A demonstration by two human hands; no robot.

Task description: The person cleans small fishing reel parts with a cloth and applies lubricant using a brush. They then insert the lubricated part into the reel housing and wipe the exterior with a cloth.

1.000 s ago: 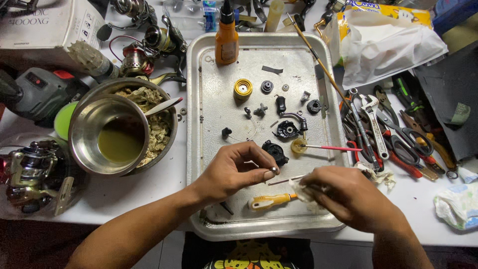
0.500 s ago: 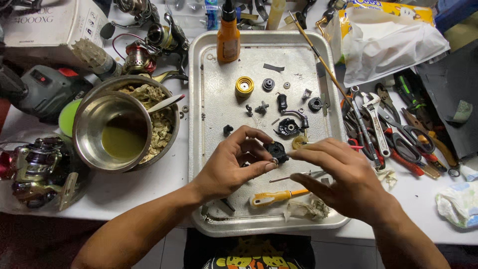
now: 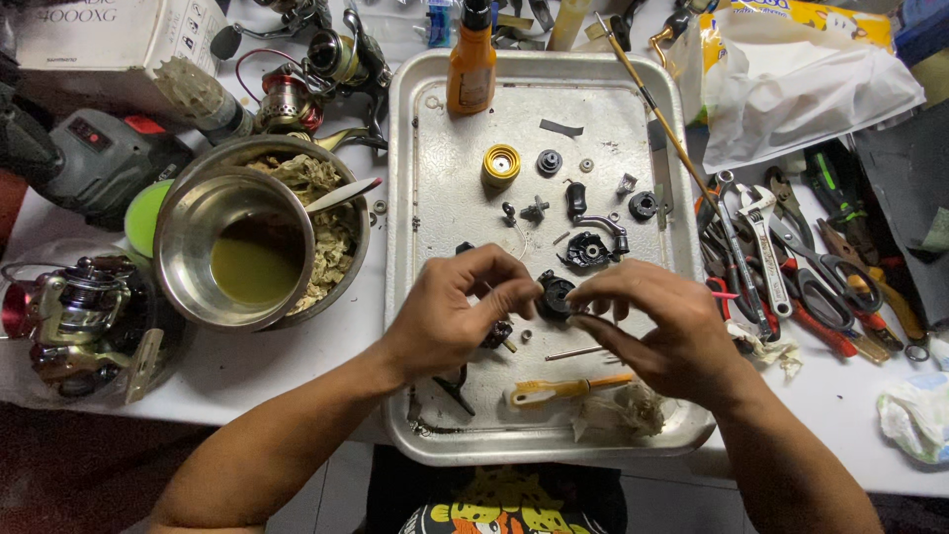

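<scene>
Far left: assembled spinning reel (image 3: 74, 321) lying on the table edge, not in play. Next to it a steel bowl (image 3: 237, 247) with yellowish liquid sits nested in a larger pan of rags (image 3: 331, 232).

Metal tray (image 3: 415, 148) in the centre holds the loose parts: yellow spool knob (image 3: 501, 163), small gears, a black rotor piece (image 3: 588, 247), orange oil bottle (image 3: 471, 59) at the top edge.

Left hand (image 3: 450, 316) is over the tray's lower middle, thumb and forefinger closed in a pinch on the left side of a small black reel part (image 3: 556, 295). Right hand (image 3: 657, 331) meets it from the other side, fingertips pinching the same part, so it sits held between both hands just above the tray. Can't tell whether it's one piece or two being mated; the fingers cover most of it.

To do this well, I'd judge: keep it low over the tray so a dropped piece stays in, and turn it with fingertips only, no forcing.

Yellow-handled brush (image 3: 563, 391) and a rag wad (image 3: 618, 413) lie just below the hands. Far right: pliers, wrenches, scissors (image 3: 791, 267) piled off-tray.
</scene>
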